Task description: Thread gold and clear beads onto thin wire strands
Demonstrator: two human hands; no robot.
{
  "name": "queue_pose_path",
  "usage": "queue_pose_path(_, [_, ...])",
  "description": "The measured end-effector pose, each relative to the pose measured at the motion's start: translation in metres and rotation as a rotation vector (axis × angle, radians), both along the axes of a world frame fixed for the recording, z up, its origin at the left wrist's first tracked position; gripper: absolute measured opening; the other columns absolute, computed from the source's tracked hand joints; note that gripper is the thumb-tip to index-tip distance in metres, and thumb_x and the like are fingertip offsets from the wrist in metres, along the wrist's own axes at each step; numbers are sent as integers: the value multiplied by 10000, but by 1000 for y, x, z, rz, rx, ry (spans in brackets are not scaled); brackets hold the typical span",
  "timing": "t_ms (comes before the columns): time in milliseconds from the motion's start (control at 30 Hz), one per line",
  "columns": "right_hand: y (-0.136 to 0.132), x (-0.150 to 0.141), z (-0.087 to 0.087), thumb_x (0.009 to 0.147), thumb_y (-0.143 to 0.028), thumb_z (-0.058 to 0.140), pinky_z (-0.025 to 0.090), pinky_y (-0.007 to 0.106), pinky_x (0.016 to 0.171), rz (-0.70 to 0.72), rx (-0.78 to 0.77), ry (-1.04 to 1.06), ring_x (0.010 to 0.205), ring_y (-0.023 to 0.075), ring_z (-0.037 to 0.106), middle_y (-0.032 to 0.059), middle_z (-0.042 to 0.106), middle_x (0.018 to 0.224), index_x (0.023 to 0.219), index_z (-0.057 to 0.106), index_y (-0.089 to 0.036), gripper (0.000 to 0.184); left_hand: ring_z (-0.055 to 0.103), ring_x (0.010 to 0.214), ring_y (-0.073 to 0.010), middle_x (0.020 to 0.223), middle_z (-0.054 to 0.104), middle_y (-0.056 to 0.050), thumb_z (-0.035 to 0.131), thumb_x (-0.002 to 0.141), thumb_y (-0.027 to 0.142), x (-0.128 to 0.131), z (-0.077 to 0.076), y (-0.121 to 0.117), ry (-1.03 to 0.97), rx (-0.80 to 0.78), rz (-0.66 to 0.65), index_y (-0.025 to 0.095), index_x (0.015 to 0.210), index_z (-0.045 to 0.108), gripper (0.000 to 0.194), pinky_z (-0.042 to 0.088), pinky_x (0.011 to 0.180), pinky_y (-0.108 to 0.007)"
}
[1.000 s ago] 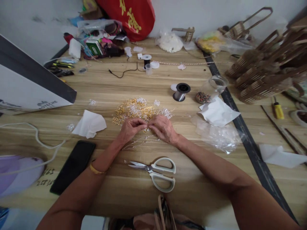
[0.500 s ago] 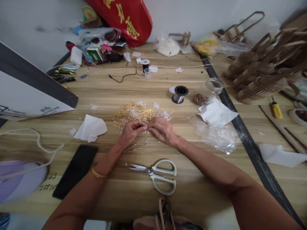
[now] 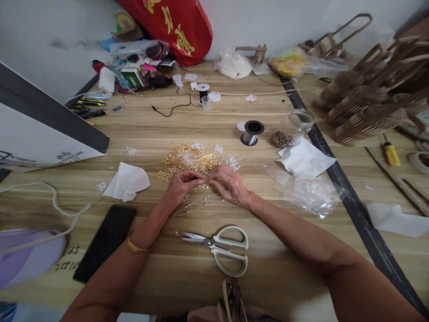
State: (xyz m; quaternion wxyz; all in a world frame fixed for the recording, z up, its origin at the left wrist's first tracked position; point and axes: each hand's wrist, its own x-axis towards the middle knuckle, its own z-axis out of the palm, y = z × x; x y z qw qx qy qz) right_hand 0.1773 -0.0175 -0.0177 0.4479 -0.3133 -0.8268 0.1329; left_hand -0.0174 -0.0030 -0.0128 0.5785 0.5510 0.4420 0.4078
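My left hand (image 3: pixel 183 187) and my right hand (image 3: pixel 230 184) meet fingertip to fingertip at the near edge of a pile of gold and silver jewelry findings (image 3: pixel 187 160). Both are pinched closed. Whatever lies between the fingertips is too small to make out. A thin beaded chain (image 3: pixel 196 205) rests on the table just below the hands, its ends partly hidden by them. Nearer to me are scissors (image 3: pixel 216 248) with white handles, blades parted and pointing left. One tiny metal piece (image 3: pixel 177 233) lies by their tips.
To the left lie a white paper (image 3: pixel 127 181) and a black phone (image 3: pixel 104 243). A wire spool (image 3: pixel 252 133), a glass jar (image 3: pixel 295 127) with beads, crumpled paper (image 3: pixel 305 157) and clear plastic bags (image 3: pixel 308 192) are on the right. Small woven baskets (image 3: pixel 362 105) stand beyond.
The camera view tilts slightly, shifting the scene downward. My hands stay pinched together, with a slight gap now showing between the fingertips.
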Motion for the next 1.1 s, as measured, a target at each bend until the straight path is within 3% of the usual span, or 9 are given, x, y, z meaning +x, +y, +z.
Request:
queue_pose_path(433, [-1, 0, 0, 907, -208, 506, 470, 314, 727, 0, 33, 7, 776, 164, 546, 53, 612, 812, 939, 555, -182, 63, 606, 676, -98, 719, 694, 1, 800, 619, 188, -1, -1, -1, -66, 38, -19, 172, 725, 719, 134, 476, 674, -202])
queue_pose_path(1100, [0, -1, -2, 903, -203, 517, 474, 321, 734, 4, 20, 2, 785, 157, 542, 50, 621, 826, 945, 566, -180, 69, 605, 702, -125, 734, 685, -23, 781, 625, 193, 2, 7, -3, -39, 91, -26, 158, 703, 716, 108, 474, 673, -234])
